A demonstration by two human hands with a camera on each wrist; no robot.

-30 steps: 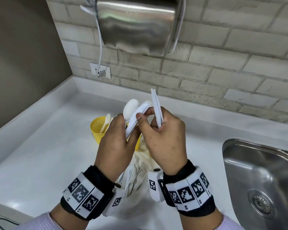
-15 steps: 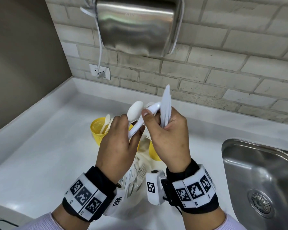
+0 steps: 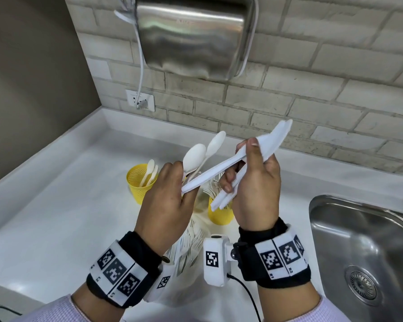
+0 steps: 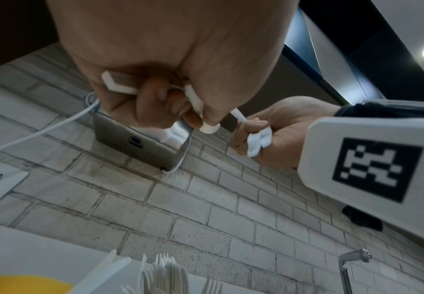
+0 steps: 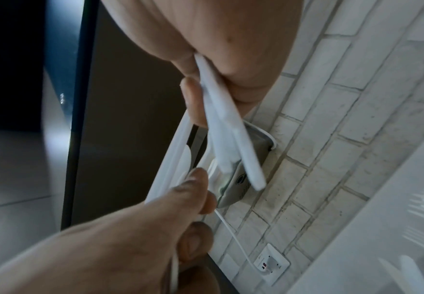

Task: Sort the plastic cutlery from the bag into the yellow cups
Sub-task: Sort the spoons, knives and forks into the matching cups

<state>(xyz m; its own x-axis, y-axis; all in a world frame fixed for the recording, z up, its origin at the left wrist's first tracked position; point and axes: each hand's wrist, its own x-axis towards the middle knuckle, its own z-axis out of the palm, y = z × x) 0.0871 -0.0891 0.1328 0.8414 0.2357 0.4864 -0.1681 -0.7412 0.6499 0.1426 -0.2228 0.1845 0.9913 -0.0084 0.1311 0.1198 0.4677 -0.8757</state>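
Holding both hands up over the white worktop (image 3: pixel 56 205), I have white plastic cutlery in each. My left hand (image 3: pixel 165 201) curls round the thin handles of two spoons (image 3: pixel 196 156), whose smooth oval bowls stick up and to the far right; its fingertips also touch the handle end of one knife (image 3: pixel 209 175) that slants across to my right hand (image 3: pixel 254 196). That hand pinches this knife near its blade under the thumb, while its curled fingers clamp a bundle of more knives (image 3: pixel 228 194), flat and matt, with the blades fanned out toward the far right; how many there are I cannot tell. From the left wrist view only the butt ends of the handles show in each fist. Below my hands stand two yellow cups with perforated mesh walls: the left cup (image 3: pixel 137 184) holds spoons upright, and the right cup (image 3: pixel 219 214), partly hidden behind my right hand, holds forks. The clear plastic bag (image 3: pixel 186 247) lies nearer, between my wrists, with forks inside, mostly covered. At the right edge a steel sink (image 3: pixel 358 240) is cut off. On the pale brick wall hangs a brushed-steel hand dryer (image 3: pixel 191 36), its white cord running to a socket (image 3: pixel 140 99).
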